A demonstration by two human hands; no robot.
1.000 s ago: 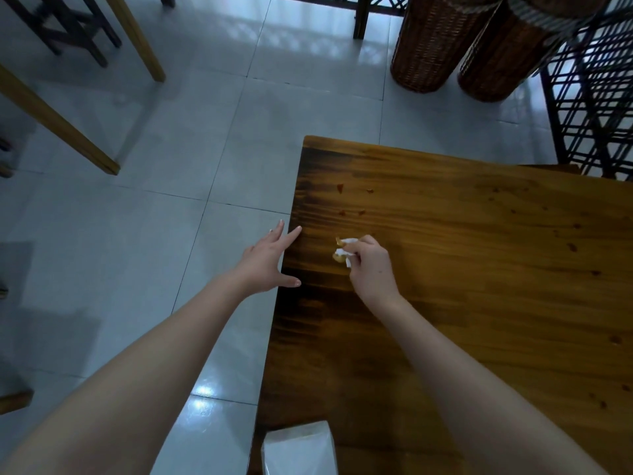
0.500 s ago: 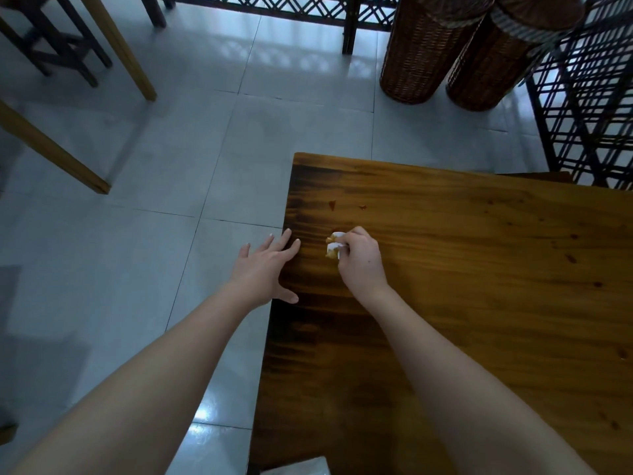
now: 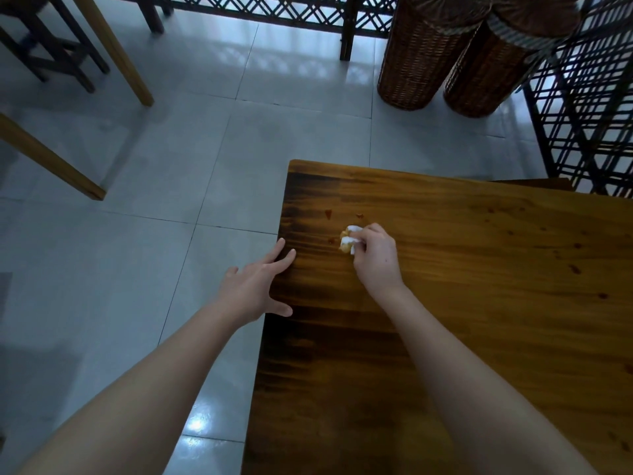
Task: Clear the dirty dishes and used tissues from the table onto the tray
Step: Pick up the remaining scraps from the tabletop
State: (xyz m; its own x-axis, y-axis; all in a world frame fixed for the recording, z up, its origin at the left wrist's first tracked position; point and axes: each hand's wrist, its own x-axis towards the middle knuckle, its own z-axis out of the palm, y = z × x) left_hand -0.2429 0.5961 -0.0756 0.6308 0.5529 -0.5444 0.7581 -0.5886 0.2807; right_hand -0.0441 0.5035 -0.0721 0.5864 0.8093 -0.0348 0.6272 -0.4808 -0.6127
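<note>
Head view: a dark-stained brown wooden table (image 3: 479,303) fills the lower right of the room as I look on, with its far left corner pointing to approx 12 o'clock.

A crumpled white tissue w/ yellow-orange stains (image 3: 348,242) sits on the tabletop near the left edge, not far from that corner. The right hand (image 3: 376,262) has it pinched. The fingers (image 3: 369,234) are curled down over it, knuckles up, and the wad pokes out at the hand's 10 o'clock side, touching the wood.

The left hand (image 3: 253,289) is at approx 8 o'clock from the tissue, apart from it and holding nothing. It is flat, fingers straight and spread. The fingertips and thumb lie over the table's left edge, and the palm and wrist are out over the pale grey glossy floor tiles (image 3: 137,269). Can't tell if it presses the wood or hovers just above. The hands are near each other but not touching, w/ the tissue on the far side of the gap.

Two small red-brown sauce spots (image 3: 328,213) mark the wood at 11 and 12 o'clock from the tissue, just beside it. A fainter smear is at its 9 o'clock.

Beyond the table at 12 to 1 o'clock stand two tall brown wicker cylinder baskets (image 3: 421,60), side by side and touching. A black metal lattice screen (image 3: 582,114) runs behind and to their right. Light wooden furniture legs (image 3: 113,53) slant across the floor at 10 o'clock, w/ a dark wooden stool (image 3: 51,53) behind them.
</note>
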